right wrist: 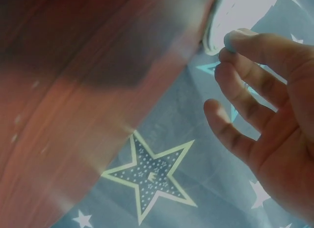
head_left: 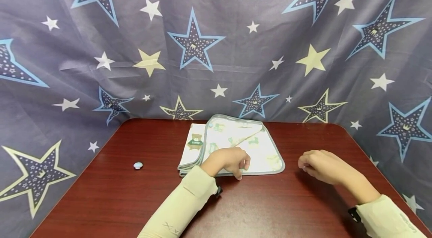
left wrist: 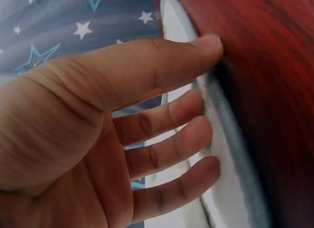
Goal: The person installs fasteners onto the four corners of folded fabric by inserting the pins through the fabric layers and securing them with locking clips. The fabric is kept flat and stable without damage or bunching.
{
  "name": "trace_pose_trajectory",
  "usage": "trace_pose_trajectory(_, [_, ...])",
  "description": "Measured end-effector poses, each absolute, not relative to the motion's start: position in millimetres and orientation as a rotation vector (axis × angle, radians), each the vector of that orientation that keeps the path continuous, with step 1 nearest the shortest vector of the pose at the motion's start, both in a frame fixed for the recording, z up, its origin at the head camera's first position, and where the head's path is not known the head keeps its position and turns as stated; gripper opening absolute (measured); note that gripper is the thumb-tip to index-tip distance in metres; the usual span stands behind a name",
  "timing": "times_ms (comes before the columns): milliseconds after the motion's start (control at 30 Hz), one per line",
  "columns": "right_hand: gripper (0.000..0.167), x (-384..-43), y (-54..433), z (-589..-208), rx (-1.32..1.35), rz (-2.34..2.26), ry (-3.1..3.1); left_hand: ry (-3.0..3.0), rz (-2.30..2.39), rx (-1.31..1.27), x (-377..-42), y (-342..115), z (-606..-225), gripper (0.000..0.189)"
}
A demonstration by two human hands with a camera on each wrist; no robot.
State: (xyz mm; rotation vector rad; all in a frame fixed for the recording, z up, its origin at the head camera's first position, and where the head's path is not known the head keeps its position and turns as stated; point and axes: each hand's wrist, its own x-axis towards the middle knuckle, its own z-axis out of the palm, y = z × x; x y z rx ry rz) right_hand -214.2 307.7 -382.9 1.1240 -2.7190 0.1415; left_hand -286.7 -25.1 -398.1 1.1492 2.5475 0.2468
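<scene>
A folded white cloth [head_left: 251, 144] with grey-blue edging and pale animal prints lies at the back middle of the table. Its left part shows a brown bear print. Over the front edge of this cloth is my left hand [head_left: 233, 160], thumb pointing down. In the left wrist view the thumb [left wrist: 162, 61] and fingers [left wrist: 171, 184] are apart and gently bent, with the fingertips close to the cloth's edge; whether they touch it I cannot tell. To the right of the cloth, my right hand [head_left: 322, 166] hovers above the table, its fingers [right wrist: 245, 90] loosely curled and holding nothing.
A small light-blue and white round object [head_left: 138, 165] sits on the left side of the dark red wooden table [head_left: 101, 200]. Behind the table hangs a grey-blue curtain [head_left: 216, 50] printed with stars.
</scene>
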Motion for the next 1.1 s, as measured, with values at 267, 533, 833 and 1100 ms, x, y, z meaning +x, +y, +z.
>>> trace_pose_trajectory(267, [0.028,-217,291,-378,1.121,0.133,-2.712,2.597,0.138,1.143,-280,-20,-397,0.027])
trace_pose_trajectory(533, [0.028,-220,281,-379,1.130,0.106,-2.692,2.649,0.000,1.224,-280,-16,-400,0.020])
trace_pose_trajectory(833, [0.026,-223,269,-377,1.153,0.117,-2.658,2.700,-0.022,1.250,-282,-13,-400,0.021])
trace_pose_trajectory(1100, [0.029,-228,262,-376,1.174,0.147,-2.600,2.785,-0.038,1.266,-285,-14,-398,0.023])
